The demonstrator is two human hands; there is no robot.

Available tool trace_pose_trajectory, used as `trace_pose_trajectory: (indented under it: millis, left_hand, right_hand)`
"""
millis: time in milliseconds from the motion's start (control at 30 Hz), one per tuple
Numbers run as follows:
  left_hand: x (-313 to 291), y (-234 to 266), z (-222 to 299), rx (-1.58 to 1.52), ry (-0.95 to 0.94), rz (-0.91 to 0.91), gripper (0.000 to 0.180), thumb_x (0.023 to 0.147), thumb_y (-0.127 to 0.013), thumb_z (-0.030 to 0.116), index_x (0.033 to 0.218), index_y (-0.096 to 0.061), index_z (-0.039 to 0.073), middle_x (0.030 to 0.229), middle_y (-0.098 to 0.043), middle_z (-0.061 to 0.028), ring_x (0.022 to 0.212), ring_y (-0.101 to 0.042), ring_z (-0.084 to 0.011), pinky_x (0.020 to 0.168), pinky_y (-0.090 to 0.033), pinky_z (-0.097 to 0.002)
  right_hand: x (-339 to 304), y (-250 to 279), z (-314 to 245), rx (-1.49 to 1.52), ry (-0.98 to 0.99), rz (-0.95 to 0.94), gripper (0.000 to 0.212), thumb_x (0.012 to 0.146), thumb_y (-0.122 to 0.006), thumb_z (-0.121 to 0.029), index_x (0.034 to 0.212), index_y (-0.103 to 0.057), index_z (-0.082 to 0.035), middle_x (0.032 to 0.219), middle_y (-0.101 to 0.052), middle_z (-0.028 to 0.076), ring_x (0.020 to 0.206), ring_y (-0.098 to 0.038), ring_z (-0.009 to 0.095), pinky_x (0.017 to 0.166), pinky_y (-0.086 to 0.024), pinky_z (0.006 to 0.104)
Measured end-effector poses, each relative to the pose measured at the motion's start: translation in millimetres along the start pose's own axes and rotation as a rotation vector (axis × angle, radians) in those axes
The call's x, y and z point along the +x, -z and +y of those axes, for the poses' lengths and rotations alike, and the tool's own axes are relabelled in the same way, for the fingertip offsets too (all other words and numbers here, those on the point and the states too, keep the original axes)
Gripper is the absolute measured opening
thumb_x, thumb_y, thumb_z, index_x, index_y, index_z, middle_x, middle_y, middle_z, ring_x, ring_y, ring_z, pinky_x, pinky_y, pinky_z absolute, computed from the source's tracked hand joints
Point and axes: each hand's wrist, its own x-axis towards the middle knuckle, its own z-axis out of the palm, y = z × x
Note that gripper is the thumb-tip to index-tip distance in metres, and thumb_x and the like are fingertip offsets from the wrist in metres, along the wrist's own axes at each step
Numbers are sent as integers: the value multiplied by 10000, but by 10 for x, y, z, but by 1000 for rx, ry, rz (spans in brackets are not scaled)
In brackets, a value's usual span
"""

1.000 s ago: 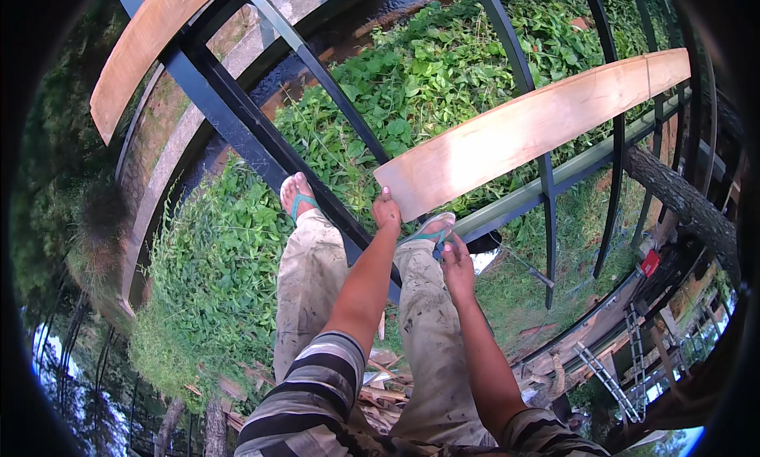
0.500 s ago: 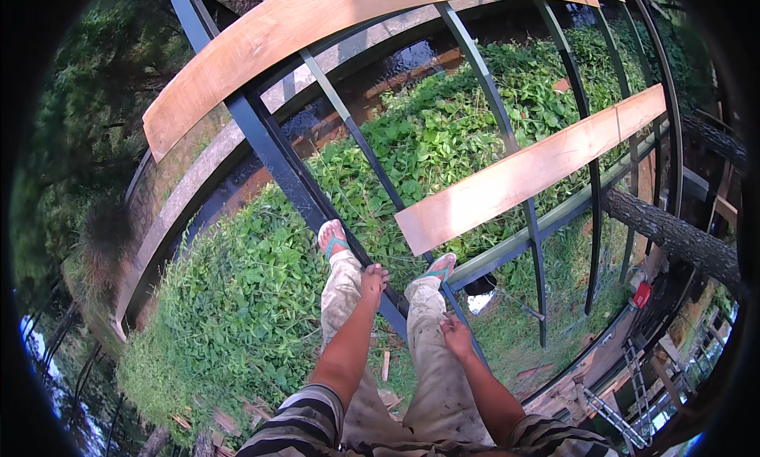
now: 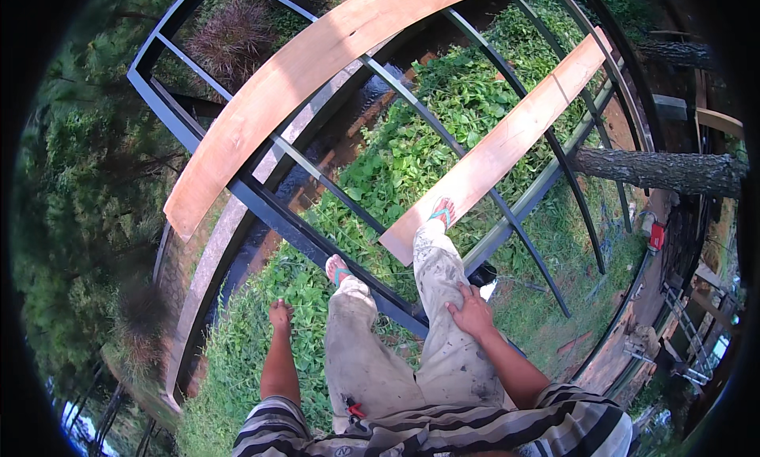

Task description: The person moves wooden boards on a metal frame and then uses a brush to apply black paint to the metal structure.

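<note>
My left hand hangs in the air left of my left leg, above the green plants, with its fingers curled in and nothing visible in them. My right hand rests flat on my right thigh, fingers apart. Under my left foot is a dark metal beam. My right foot, in a flip-flop, is on the near end of a short wooden plank lying across the metal frame. Farther off, a longer wooden plank spans the same frame.
Thin dark joists have open gaps between them, with leafy plants below. A concrete edge and water run beneath at left. A tree trunk stands at right, near a red object and a ladder.
My right foot has stepped forward onto the short plank. My left hand has swung out left, away from my leg, and my right hand has come to lie on my thigh.
</note>
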Motion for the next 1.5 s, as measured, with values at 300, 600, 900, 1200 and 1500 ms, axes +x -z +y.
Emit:
trace_pose_trajectory:
  millis: [300,600,900,1200,1500]
  left_hand:
    - [-828,-458,702,-8,-122,75,346,1029,-584,288,1277,-577,46,1005,-691,-114,801,-650,-168,592,-487,-290]
    - [720,-1116,1195,42,-290,33,356,962,-631,248,1252,-657,44,1045,-745,-177,905,-706,-248,832,-528,-363]
    - [2600,210,2006,-389,-51,107,359,1015,-592,274,1323,-570,91,1044,-685,-71,897,-660,-205,741,-524,-349]
    - [4583,970,2637,-1232,86,-18,866,1036,-468,528,1606,-51,27,1568,-393,-197,1414,-432,-415,1127,-419,-550]
    - [5354,773,2970,-1615,-256,101,454,938,-679,426,1272,-606,127,1401,-576,-95,1313,-507,-315,1118,-396,-541]
  right_hand:
    - [666,486,-74,-40,-49,-139,615,874,-700,-441,1413,-582,-167,1462,-526,191,1306,-548,369,1067,-459,483]
    - [859,409,-603,-133,-77,-8,504,868,-707,-399,1265,-694,-88,1193,-696,230,1135,-650,406,1001,-490,455]
    - [697,-393,-1734,-376,-184,-154,572,866,-688,-403,1331,-602,-81,1306,-621,251,1197,-607,413,1009,-477,492]
    - [841,-908,-2371,-487,-236,-231,615,858,-668,-391,1357,-527,-59,1327,-561,246,1173,-591,451,984,-482,523]
    - [990,-958,-2542,-469,-318,-258,552,855,-662,-378,1316,-550,-95,1332,-553,207,1182,-593,436,975,-496,509]
